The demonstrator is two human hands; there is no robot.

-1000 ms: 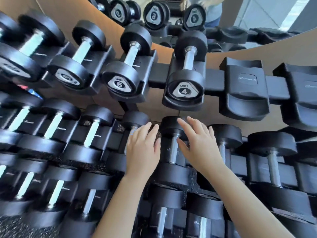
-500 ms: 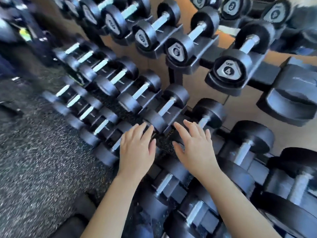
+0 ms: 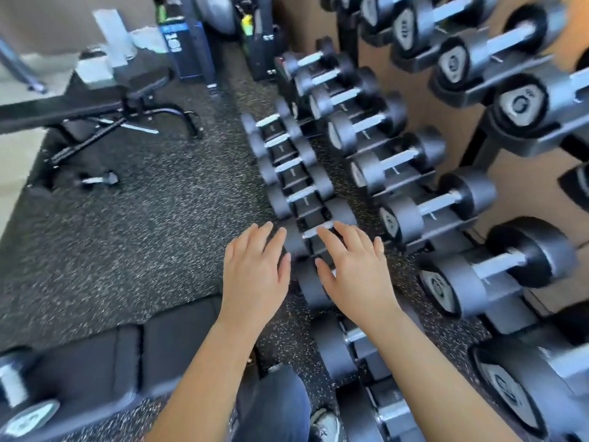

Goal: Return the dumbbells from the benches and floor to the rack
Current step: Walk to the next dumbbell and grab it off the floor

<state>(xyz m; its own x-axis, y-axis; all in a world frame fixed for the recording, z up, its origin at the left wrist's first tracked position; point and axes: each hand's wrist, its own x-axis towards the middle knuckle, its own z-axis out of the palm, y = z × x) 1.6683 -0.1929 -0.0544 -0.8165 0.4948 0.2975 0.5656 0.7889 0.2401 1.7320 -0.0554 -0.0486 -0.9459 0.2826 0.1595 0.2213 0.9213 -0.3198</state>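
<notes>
The three-tier dumbbell rack fills the right half of the view, with black dumbbells in its cradles. My left hand and my right hand hover side by side, fingers straight, holding nothing, in front of the lowest row. A small dumbbell lies on the floor under the far bench. Another dumbbell rests on the near bench pad at the bottom left.
Speckled black rubber flooring stretches between the rack and the two benches. A blue and black box and other dark gear stand by the far wall. My leg and shoe show at the bottom.
The view has swung left, away from the rack face toward the floor and benches. Both hands stay open and empty and have drawn back from the rack.
</notes>
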